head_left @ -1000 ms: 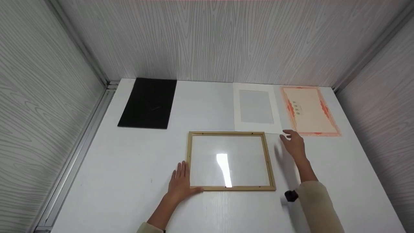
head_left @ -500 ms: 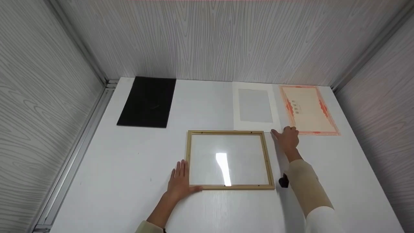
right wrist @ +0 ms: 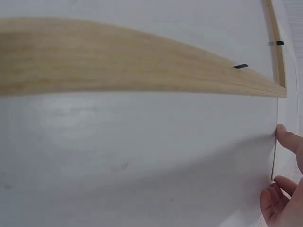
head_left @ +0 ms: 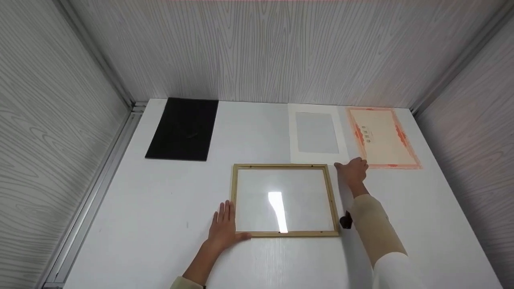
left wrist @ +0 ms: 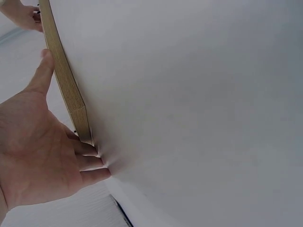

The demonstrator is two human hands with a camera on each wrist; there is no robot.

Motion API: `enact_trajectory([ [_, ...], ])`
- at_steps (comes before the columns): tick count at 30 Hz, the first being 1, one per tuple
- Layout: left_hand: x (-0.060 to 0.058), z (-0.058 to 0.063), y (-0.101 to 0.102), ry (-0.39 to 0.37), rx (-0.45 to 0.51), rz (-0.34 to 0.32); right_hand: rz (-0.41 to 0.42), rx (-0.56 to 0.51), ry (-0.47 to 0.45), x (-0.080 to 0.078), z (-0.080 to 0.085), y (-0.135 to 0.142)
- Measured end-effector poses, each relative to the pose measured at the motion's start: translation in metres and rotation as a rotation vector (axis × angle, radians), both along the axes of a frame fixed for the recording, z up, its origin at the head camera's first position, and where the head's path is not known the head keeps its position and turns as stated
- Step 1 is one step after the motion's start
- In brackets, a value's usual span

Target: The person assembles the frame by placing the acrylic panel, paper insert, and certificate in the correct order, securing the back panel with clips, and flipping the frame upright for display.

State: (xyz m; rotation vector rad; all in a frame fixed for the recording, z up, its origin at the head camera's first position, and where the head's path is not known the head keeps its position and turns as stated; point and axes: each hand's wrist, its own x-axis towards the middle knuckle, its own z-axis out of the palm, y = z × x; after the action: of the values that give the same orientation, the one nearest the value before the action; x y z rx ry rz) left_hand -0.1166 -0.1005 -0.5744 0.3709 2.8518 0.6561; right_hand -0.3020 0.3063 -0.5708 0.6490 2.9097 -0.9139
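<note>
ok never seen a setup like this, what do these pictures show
No machine, just a person's left hand and right hand. The wide view is from a head camera; the closer views are from a camera on each wrist. On the white table lie a gold-coloured frame, a black board, a white card with a grey middle and an orange-bordered sheet. The left hand touches the frame's near left corner. The right hand is at the card's near right corner; whether it grips isn't clear.
</note>
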Motion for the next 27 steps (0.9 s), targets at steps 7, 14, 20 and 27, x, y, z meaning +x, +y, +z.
enact_trajectory([
  [7,0.000,0.002,0.000,0.000,-0.014,-0.007,-0.183,-0.353,0.072,-0.002,0.007,-0.001],
  [14,0.000,0.004,-0.001,-0.010,-0.005,0.000,-0.394,-0.811,0.220,-0.007,0.022,-0.005],
  [20,0.000,0.005,-0.002,-0.024,0.019,0.007,-0.498,-1.010,0.311,-0.002,0.036,-0.007],
  [27,-0.002,0.005,-0.002,-0.029,0.014,0.016,-0.582,-1.179,0.365,0.004,0.049,0.003],
])
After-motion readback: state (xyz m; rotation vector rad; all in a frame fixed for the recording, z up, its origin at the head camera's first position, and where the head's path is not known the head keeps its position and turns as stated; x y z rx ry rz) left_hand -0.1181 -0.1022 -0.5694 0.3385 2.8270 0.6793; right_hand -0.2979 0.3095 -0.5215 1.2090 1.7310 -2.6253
